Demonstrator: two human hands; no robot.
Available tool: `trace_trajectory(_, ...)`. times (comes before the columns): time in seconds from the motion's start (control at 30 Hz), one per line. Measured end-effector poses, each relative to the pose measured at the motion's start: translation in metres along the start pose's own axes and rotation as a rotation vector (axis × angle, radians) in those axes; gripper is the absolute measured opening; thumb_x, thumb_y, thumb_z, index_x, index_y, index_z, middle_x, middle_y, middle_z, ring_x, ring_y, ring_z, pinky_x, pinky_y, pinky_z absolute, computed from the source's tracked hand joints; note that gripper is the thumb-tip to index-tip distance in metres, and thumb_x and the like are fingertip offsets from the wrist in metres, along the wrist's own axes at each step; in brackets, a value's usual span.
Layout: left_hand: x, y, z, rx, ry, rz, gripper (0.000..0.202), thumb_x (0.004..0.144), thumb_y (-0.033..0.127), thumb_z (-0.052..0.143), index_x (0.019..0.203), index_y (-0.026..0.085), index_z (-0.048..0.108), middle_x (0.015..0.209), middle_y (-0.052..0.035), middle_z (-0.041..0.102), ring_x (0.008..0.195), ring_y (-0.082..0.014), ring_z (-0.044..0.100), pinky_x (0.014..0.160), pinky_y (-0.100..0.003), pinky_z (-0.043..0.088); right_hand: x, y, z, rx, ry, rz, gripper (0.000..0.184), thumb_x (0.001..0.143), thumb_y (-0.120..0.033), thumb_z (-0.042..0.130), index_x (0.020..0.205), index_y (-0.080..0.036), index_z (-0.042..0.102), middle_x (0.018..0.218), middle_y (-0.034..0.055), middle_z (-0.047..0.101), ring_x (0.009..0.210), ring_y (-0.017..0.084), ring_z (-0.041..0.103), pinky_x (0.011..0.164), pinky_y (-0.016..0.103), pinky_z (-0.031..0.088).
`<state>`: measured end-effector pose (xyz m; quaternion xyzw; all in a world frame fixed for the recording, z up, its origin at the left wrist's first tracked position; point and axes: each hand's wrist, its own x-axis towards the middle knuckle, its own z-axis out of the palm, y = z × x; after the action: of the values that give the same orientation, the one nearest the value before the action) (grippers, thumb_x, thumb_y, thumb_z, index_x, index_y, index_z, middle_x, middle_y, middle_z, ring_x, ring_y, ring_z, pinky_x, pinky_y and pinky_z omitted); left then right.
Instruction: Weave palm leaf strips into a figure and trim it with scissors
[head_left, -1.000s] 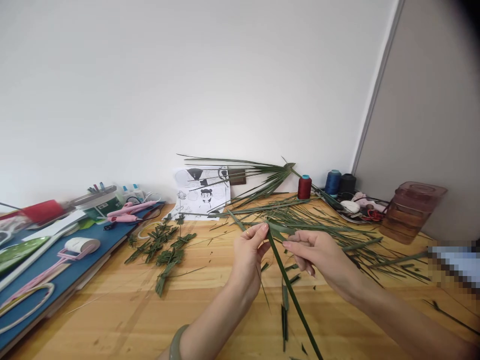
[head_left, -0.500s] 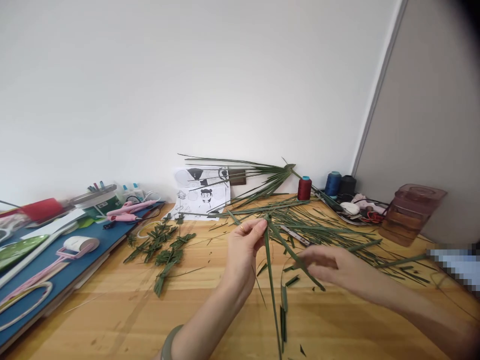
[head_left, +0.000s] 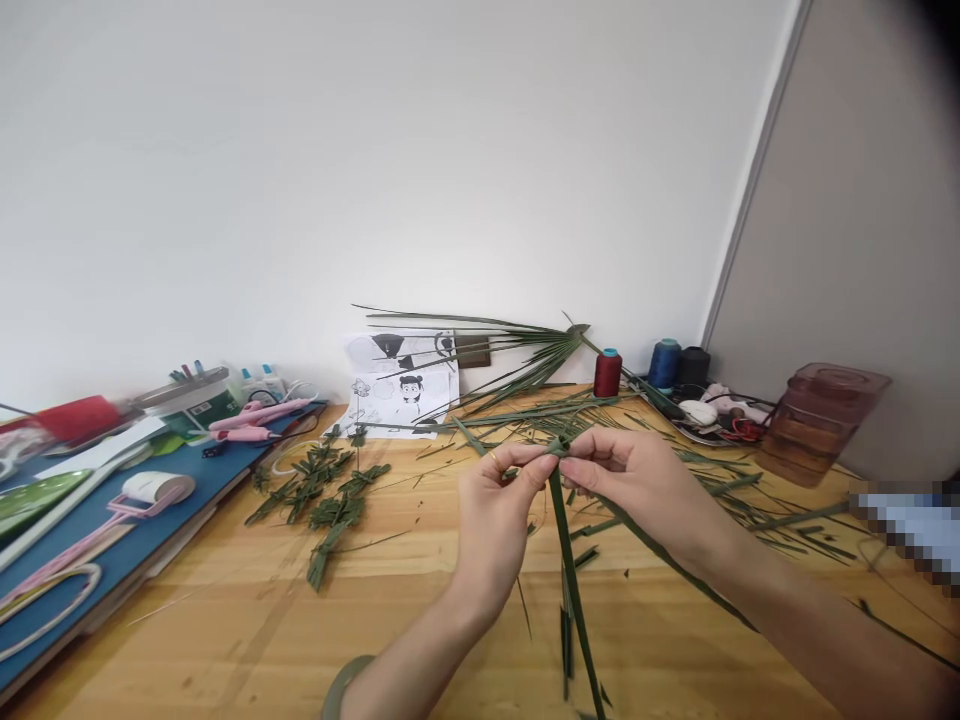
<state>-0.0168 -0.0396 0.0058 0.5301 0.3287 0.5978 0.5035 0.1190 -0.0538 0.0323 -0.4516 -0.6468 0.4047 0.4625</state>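
Between my two hands is a folded green palm leaf strip [head_left: 572,565], its small knot-like fold [head_left: 558,446] up at my fingertips. My left hand [head_left: 495,510] pinches the fold from the left with thumb and index finger. From the right, my right hand [head_left: 645,480] pinches the same fold, touching the left fingertips. One long tail hangs down toward the table's front edge; another runs under my right hand to the lower right. Woven leaf pieces [head_left: 336,512] lie to the left of my hands. Fingers hide part of the fold.
Loose leaf strips [head_left: 525,420] cover the table's back and right. A palm frond [head_left: 555,345] leans by the wall near printed drawings [head_left: 401,385]. Beyond stand a red thread spool [head_left: 607,373], a blue spool [head_left: 664,364] and a pinkish container [head_left: 821,425]. Pink glue guns [head_left: 251,422] lie left.
My right hand has moved up and left from the strip's loose end to the fold and pinches it. My left hand has shifted slightly right with the fold.
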Motion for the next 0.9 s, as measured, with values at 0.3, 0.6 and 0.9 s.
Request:
trace_trajectory(0.3, -0.001, 0.004, 0.002, -0.259, 0.032, -0.045, 0.005, 0.066, 0.019, 0.064, 0.067, 0.014, 0.062, 0.061, 0.0031, 0.058, 0.059, -0.0065, 0.050, 0.059, -0.018, 0.040, 0.000, 0.002, -0.001, -0.044, -0.089, 0.023, 0.014, 0.074, -0.029, 0.055, 0.067, -0.017, 0.054, 0.061, -0.0031, 0.054, 0.058, 0.010, 0.048, 0.054, 0.020, 0.036)
trace_trajectory(0.6, 0.001, -0.007, 0.004, -0.285, -0.004, -0.122, 0.008, 0.068, 0.021, 0.062, 0.070, 0.014, 0.059, 0.066, 0.0013, 0.056, 0.062, -0.0074, 0.050, 0.061, -0.020, 0.042, 0.001, 0.005, -0.001, 0.068, -0.021, 0.032, 0.013, 0.073, -0.030, 0.057, 0.070, -0.017, 0.057, 0.063, -0.0036, 0.054, 0.060, 0.009, 0.048, 0.055, 0.019, 0.036)
trace_trajectory(0.9, 0.005, 0.017, -0.003, 0.005, -0.237, -0.172, 0.026, 0.059, 0.023, 0.070, 0.084, 0.018, 0.066, 0.076, -0.0013, 0.060, 0.067, -0.0103, 0.052, 0.063, -0.023, 0.042, -0.005, -0.009, -0.012, -0.167, -0.074, -0.012, 0.014, 0.077, -0.029, 0.051, 0.069, -0.018, 0.054, 0.064, -0.0026, 0.051, 0.061, 0.010, 0.047, 0.055, 0.021, 0.036)
